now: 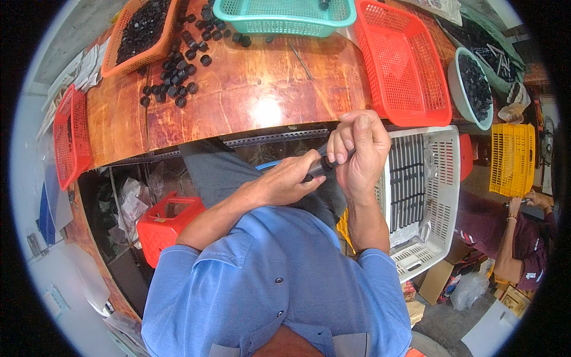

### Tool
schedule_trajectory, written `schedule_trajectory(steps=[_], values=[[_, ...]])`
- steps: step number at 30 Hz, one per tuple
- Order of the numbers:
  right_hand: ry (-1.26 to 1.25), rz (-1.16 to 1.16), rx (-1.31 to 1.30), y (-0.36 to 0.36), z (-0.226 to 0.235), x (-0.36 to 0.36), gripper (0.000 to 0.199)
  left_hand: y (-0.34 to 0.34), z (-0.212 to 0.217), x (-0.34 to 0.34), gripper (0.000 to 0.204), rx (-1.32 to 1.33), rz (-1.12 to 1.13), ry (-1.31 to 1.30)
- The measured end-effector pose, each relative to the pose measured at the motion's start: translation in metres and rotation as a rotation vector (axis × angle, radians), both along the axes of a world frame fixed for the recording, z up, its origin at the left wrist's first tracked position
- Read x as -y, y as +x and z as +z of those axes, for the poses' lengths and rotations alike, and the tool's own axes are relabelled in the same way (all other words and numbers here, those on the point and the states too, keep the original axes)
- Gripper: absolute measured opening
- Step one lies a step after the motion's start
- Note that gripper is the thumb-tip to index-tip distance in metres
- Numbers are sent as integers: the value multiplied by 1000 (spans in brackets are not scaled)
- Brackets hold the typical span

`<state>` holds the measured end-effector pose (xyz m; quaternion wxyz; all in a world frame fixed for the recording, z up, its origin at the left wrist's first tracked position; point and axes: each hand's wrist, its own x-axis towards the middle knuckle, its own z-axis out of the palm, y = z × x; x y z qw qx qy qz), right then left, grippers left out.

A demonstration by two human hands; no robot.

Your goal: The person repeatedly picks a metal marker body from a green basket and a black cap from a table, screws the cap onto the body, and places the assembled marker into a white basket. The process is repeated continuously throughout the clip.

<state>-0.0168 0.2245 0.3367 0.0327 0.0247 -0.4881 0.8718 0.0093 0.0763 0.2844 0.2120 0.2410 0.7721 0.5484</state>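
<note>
In front of my chest, just below the table's near edge, my two hands hold a black cylindrical part (317,169). My left hand (285,181) is closed around its thicker end, thumb and fingers wrapped on it. My right hand (361,149) has its fingers curled over the thinner end, with the thumb pointing up; most of that end is hidden in the fist. Close by the right forearm is a white crate (441,196) with several black rods (407,178) lying side by side in it.
The shiny wooden table (238,89) carries loose black caps (177,74), a thin metal rod (301,61), an orange basket (110,65), a green basket (285,27) and red baskets (410,113), (62,140). A red stool (156,232) stands below left. A co-worker's arm (510,238) is beside a yellow crate (511,157).
</note>
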Motion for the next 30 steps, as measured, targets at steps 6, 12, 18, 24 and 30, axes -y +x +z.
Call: schedule_trajectory(steps=[6, 12, 18, 24, 30], values=[[38, -61, 26, 4, -1, 2, 28, 2, -2, -3, 32, -96, 71, -36], [-22, -179, 90, 5, -2, 7, 27, 3, -6, -5, 28, -292, 176, -81], [-85, -258, 111, 5, -7, 10, 26, 2, -7, -3, 26, -420, 214, -162], [-95, -245, 66, 4, -11, 12, 26, 2, -8, -1, 26, -332, 231, -183], [-150, -50, -69, 3, -19, 6, 28, -3, -4, 3, 29, 100, 66, 14]])
